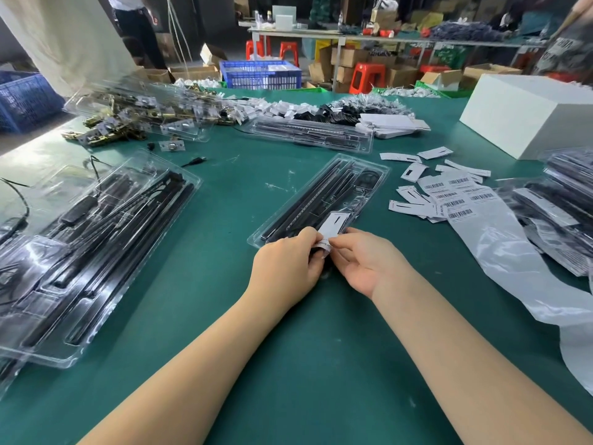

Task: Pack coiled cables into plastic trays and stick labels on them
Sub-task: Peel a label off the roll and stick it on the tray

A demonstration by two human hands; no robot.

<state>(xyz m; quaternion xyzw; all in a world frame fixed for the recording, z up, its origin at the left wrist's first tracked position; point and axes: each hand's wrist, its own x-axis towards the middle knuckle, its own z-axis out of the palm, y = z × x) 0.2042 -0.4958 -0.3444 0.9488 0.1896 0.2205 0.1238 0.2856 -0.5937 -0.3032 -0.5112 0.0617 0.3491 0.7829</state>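
A clear plastic tray [372, 170] lies slantwise in the middle of the green table, holding black strips and a coiled black cable [366, 180] at its far end. At the tray's near end a white label [333, 225] bends over the edge. My left hand [285, 268] and my right hand [365, 258] meet there, both pinching the label's lower end between thumb and fingers. The tray's near corner is hidden under my hands.
Stacked filled trays [83, 252] lie at the left, another tray [314, 133] farther back, more [558, 207] at the right. Loose white labels [414, 194] and a barcode sticker sheet [459, 197] lie right of the tray. A white box [526, 114] stands at the far right.
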